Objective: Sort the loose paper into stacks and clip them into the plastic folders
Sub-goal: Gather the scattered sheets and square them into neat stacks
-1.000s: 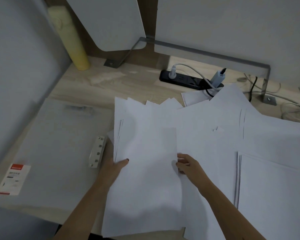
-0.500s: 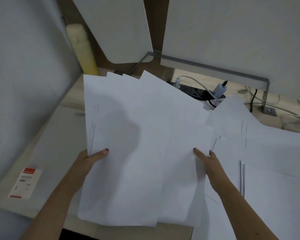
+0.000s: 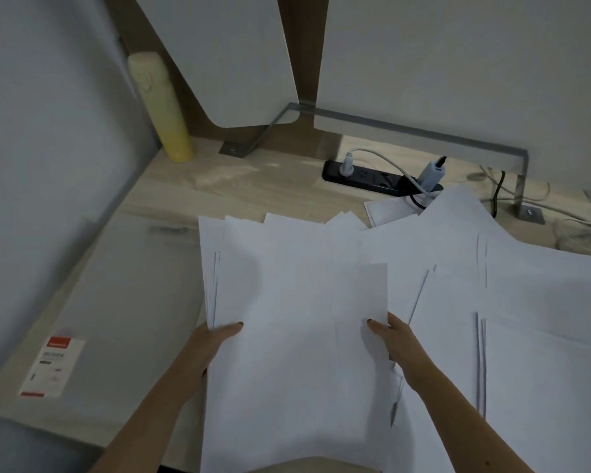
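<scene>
Pinching the stack (image 3: 297, 336) by its side edges over the desk (image 3: 253, 186) with left hand (image 3: 215, 339) and right hand (image 3: 394, 339), long axis pointing twelve o'clock, folder (image 3: 127, 302) lying at nine o'clock, nearer the left hand.

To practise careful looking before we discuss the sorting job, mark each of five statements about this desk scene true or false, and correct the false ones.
1. The left hand and the right hand each grip a side edge of the sheaf of paper. True.
2. The plastic folder lies to the right of the sheaf. False: it lies flat on the desk to the left of it.
3. The yellow bottle lies on its side. False: it stands upright in the back left corner.
4. The black power strip has plugs in it. True.
5. More loose paper lies spread to the right of the sheaf. True.
</scene>
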`<action>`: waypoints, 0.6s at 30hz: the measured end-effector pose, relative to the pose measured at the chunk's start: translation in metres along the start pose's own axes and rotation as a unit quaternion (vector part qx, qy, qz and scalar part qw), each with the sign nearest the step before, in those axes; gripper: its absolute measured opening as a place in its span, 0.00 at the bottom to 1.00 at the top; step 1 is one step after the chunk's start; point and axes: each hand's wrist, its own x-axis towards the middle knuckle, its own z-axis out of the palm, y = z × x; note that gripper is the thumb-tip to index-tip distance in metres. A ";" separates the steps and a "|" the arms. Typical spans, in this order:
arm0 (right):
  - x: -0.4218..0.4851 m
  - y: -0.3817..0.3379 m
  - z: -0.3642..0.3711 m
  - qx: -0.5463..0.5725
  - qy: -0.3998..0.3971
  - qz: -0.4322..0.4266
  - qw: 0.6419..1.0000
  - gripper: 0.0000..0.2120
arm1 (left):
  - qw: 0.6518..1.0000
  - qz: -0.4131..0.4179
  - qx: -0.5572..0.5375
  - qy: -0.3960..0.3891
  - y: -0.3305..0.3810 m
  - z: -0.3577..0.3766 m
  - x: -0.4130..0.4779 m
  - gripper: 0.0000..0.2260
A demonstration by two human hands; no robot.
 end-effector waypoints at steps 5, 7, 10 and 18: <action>0.002 -0.003 0.016 -0.007 -0.050 -0.031 0.998 0.17 | 1.000 -0.002 -0.011 -0.014 -0.001 0.011 0.002 0.23; 0.002 -0.004 0.019 -0.009 -0.074 -0.035 0.997 0.21 | 1.000 0.007 -0.016 -0.020 -0.001 0.012 0.001 0.17; -0.002 -0.008 0.013 0.044 -0.104 -0.015 0.993 0.21 | 0.998 0.025 -0.019 -0.057 0.013 0.010 -0.010 0.11; -0.027 -0.049 -0.033 0.204 -0.167 -0.081 0.961 0.33 | 0.980 0.118 -0.028 -0.155 0.074 0.001 -0.036 0.37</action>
